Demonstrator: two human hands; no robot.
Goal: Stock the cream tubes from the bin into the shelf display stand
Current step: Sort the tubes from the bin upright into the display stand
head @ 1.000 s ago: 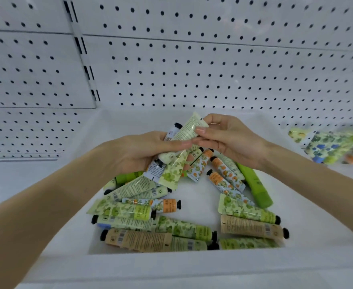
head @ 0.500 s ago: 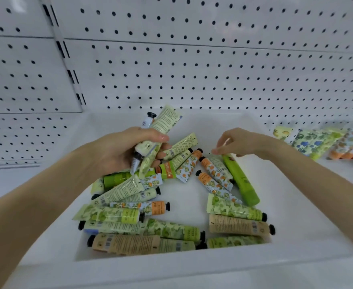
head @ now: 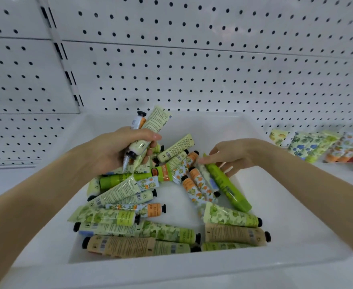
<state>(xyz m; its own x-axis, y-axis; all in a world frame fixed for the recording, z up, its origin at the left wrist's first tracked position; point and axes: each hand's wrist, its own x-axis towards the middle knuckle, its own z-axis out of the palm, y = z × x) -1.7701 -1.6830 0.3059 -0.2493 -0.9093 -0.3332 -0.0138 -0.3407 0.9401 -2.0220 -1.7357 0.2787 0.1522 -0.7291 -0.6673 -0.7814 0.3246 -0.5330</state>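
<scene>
A white bin [head: 296,243] sits on the shelf and holds several cream tubes [head: 163,232] in green, tan and orange prints, lying loose in a heap. My left hand [head: 113,151] is shut on a bunch of tubes [head: 150,126], held above the heap's back left with their ends sticking up. My right hand [head: 231,155] reaches into the bin from the right, fingers spread, fingertips touching a bright green tube [head: 225,184] that lies on the heap. Whether the display stand is among the tubes at the far right is unclear.
A white pegboard wall [head: 192,76] rises right behind the bin. On the shelf [head: 338,178] at the far right stand more tubes [head: 308,144] with blue, green and orange prints, partly cut off by the frame edge.
My hands, joined over the bunch a second ago, have parted. The left keeps the bunch; the right has dropped to the green tube on the heap.
</scene>
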